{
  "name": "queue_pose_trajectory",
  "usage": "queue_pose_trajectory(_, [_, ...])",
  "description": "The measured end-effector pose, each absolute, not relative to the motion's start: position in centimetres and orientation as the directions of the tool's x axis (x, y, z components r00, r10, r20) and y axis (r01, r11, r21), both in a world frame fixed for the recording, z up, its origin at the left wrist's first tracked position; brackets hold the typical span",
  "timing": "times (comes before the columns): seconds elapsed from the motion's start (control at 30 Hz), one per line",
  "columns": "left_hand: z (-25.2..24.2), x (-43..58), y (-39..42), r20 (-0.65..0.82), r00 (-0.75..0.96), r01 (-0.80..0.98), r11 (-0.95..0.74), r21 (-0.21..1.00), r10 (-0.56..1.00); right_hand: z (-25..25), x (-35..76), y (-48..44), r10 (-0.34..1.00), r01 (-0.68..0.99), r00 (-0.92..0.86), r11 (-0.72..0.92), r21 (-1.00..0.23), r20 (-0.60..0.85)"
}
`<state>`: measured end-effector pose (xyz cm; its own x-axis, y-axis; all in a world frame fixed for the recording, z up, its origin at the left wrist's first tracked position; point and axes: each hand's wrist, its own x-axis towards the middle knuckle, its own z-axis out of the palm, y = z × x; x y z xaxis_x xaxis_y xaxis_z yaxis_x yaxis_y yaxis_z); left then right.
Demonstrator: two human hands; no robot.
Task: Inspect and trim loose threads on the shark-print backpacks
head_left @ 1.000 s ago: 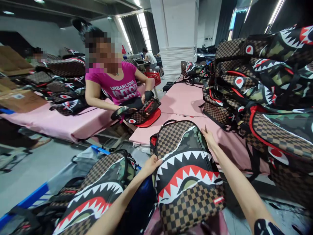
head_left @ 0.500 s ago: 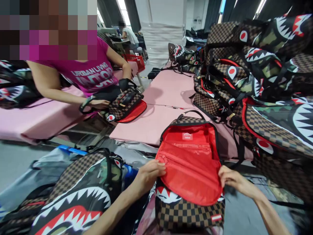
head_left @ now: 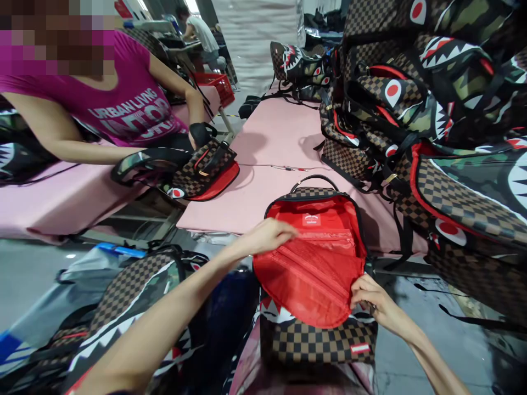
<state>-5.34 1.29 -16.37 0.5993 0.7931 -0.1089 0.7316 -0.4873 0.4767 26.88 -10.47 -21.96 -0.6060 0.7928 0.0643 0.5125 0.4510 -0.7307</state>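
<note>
A checkered backpack (head_left: 317, 343) lies in front of me with its front panel folded down toward me. Its red lining (head_left: 304, 285) and a mesh zip pocket face up. Over the upper left of the lining is my left hand (head_left: 269, 236), fingers pressed together; whatever they may hold is too blurred to make out. The right edge of the folded panel is pinched in my right hand (head_left: 368, 296). A black carry handle (head_left: 315, 178) arches at the bag's far end, resting toward the pink tabletop (head_left: 267, 189).
Shark-face backpacks (head_left: 395, 109) are heaped along the right side. Another backpack (head_left: 135, 274) lies low at my left beside a translucent plastic bag (head_left: 82, 280). Across the table, a person in a magenta shirt (head_left: 132, 104) handles a small checkered bag (head_left: 208, 170). A pen (head_left: 284, 168) lies mid-table.
My left hand has left the panel's left edge and moved up over the lining. My right hand keeps its hold on the right edge. The co-worker's hand has moved onto their bag.
</note>
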Motion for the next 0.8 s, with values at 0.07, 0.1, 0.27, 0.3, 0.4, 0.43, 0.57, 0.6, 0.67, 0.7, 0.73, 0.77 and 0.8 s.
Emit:
queue_pose_trajectory(0.07, [-16.8, -3.2, 2.3, -0.164, 0.598, 0.749, -0.475, 0.461, 0.784, -21.4, 26.9, -10.7, 0.794, 0.513, -0.606, 0.438, -0.738, 0.050])
queue_pose_trajectory(0.1, [-17.1, -2.1, 2.8, -0.193, 0.600, 0.758, -0.474, 0.449, 0.776, -21.0, 27.1, -10.8, 0.789, 0.508, -0.613, 0.435, -0.744, 0.042])
queue_pose_trajectory(0.27, [-17.9, 1.7, 3.4, -0.338, 0.607, 0.791, -0.507, 0.342, 0.719, -18.3, 27.6, -7.4, 0.839, 0.542, -0.540, 0.410, -0.734, 0.070])
queue_pose_trajectory(0.3, [-17.9, 2.0, 2.9, -0.323, 0.614, 0.788, -0.534, 0.306, 0.720, -17.9, 27.2, -5.8, 0.889, 0.615, -0.448, 0.382, -0.690, 0.092])
queue_pose_trajectory(0.4, [-17.3, 2.1, 0.1, -0.211, 0.638, 0.770, -0.614, 0.175, 0.740, -17.5, 24.3, 0.0, 0.969, 0.917, -0.247, 0.232, -0.323, -0.007])
queue_pose_trajectory(0.43, [-17.0, 2.1, -1.2, -0.158, 0.643, 0.766, -0.626, 0.147, 0.749, -17.5, 23.0, 1.7, 0.977, 0.964, -0.201, 0.184, -0.191, -0.074])
queue_pose_trajectory(0.57, [-15.9, 1.4, -5.9, 0.018, 0.615, 0.785, -0.614, 0.086, 0.789, -17.9, 18.6, 4.7, 0.969, 0.977, -0.206, 0.196, -0.084, -0.133])
queue_pose_trajectory(0.6, [-15.7, 1.1, -6.8, 0.042, 0.595, 0.799, -0.597, 0.072, 0.802, -17.7, 18.2, 4.5, 0.967, 0.974, -0.219, 0.210, -0.080, -0.133])
queue_pose_trajectory(0.67, [-15.6, 0.5, -7.8, 0.058, 0.565, 0.821, -0.568, 0.059, 0.823, -16.8, 18.8, 3.1, 0.952, 0.955, -0.279, 0.262, -0.135, -0.125])
queue_pose_trajectory(0.7, [-15.6, 0.2, -8.2, 0.065, 0.556, 0.827, -0.559, 0.057, 0.829, -16.0, 19.8, 2.1, 0.934, 0.928, -0.335, 0.305, -0.212, -0.122])
queue_pose_trajectory(0.73, [-15.6, -0.1, -8.4, 0.074, 0.553, 0.828, -0.557, 0.059, 0.830, -15.0, 21.2, 0.9, 0.908, 0.884, -0.403, 0.351, -0.310, -0.119])
queue_pose_trajectory(0.77, [-15.7, -0.4, -8.5, 0.086, 0.552, 0.828, -0.557, 0.064, 0.829, -13.9, 22.8, -0.3, 0.877, 0.820, -0.469, 0.387, -0.422, -0.107])
queue_pose_trajectory(0.8, [-15.7, -0.6, -8.5, 0.100, 0.553, 0.825, -0.560, 0.069, 0.827, -12.7, 24.7, -1.6, 0.842, 0.763, -0.526, 0.404, -0.504, -0.122])
